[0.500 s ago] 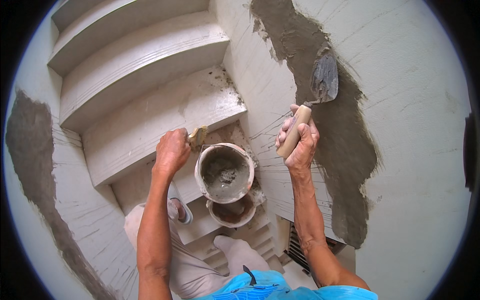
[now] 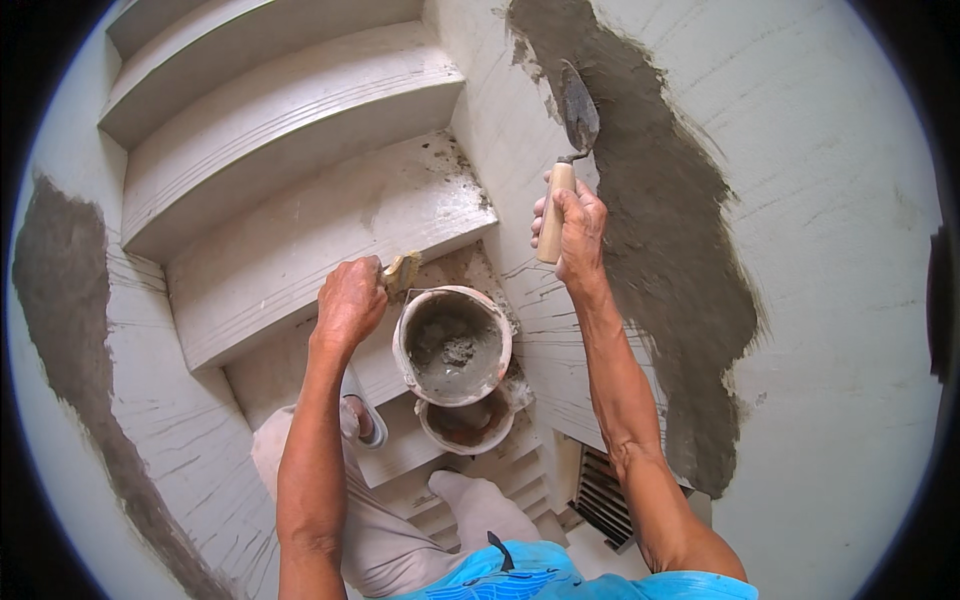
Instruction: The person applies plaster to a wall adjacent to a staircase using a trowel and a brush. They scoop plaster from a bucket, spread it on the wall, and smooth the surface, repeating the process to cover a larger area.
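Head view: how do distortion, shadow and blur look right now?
Head view: pale stair steps look bowed and black fills the corners; head view: the upper pale round bucket is darker inside than at its rim; head view: the wooden-handled metal trowel looks fairly sharp.

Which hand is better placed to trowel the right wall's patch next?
Right, I'd say: the right hand grips the trowel, blade by the patch's left edge. The left hand holds a brush near the upper bucket.
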### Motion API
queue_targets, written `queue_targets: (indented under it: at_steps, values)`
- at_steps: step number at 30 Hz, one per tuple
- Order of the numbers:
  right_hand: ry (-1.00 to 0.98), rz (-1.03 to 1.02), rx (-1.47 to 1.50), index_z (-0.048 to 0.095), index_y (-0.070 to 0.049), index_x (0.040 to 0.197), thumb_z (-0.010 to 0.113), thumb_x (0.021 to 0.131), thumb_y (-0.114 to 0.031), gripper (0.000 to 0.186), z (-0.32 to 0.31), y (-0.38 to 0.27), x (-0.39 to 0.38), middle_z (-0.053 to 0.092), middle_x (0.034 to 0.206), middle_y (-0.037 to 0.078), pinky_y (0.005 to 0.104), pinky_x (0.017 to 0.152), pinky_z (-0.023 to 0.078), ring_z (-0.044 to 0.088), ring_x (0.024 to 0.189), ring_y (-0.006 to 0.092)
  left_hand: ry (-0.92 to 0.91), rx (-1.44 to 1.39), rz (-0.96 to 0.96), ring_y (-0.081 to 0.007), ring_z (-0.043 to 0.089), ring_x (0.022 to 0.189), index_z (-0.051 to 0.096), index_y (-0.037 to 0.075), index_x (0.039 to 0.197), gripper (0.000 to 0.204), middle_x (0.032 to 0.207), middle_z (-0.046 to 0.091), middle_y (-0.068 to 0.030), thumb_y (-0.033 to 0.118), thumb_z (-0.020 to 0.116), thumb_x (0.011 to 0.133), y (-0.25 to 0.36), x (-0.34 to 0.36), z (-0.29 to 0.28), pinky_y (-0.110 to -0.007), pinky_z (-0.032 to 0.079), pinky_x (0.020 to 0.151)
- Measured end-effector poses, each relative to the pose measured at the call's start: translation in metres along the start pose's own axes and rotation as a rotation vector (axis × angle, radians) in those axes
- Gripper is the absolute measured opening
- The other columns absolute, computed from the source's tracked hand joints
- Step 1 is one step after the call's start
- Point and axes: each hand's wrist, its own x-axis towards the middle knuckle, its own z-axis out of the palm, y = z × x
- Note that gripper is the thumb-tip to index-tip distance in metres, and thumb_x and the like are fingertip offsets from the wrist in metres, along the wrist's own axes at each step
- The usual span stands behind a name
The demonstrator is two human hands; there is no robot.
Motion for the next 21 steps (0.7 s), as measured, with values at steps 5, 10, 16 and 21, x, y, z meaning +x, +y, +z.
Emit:
queue_targets:
  at_steps: [5,10,16,21]
  values:
    - [0.023,-0.034,-0.008,0.059,-0.001,0.12,0.054,0.097,-0.02,0.03,-0.004,-0.009,0.006,0.061,0.076,0.006,0.0277,0.045,0.052,0.06,0.056,0.0117,0.016,-0.009,0.005,-0.0476,0.065,0.091,0.066,-0.004,0.087,0.016,0.091,0.067,-0.0295,0.005,0.053,0.082,0.002,0.0,0.0,-0.056,0.05,0.081]
    - [0.055,-0.06,0.125,0.059,0.001,0.118,0.052,0.096,-0.016,0.029,0.006,-0.026,-0.016,0.061,0.077,0.007,0.027,0.043,0.051,0.059,0.055,0.0112,0.008,-0.01,-0.014,-0.0474,0.065,0.09,0.066,-0.004,0.087,0.016,0.09,0.067,-0.0298,0.005,0.053,0.081,0.002,-0.002,-0.004,-0.056,0.05,0.081]
    - [0.023,-0.053,0.126,0.057,0.002,0.122,0.051,0.096,-0.017,0.032,0.005,-0.029,-0.026,0.061,0.078,0.007,0.0271,0.044,0.051,0.059,0.055,0.0115,0.028,-0.009,0.011,-0.0476,0.065,0.09,0.066,-0.004,0.087,0.016,0.09,0.067,-0.0296,0.004,0.054,0.081,-0.001,-0.002,-0.003,-0.057,0.049,0.081]
    - [-0.002,-0.014,0.076,0.056,0.001,0.123,0.052,0.096,-0.018,0.034,0.0,-0.02,-0.004,0.06,0.077,0.007,0.0269,0.043,0.051,0.058,0.055,0.0115,0.023,-0.03,-0.005,-0.0478,0.065,0.091,0.066,-0.004,0.087,0.016,0.091,0.068,-0.0293,0.004,0.054,0.081,0.005,-0.002,-0.002,-0.057,0.05,0.082]
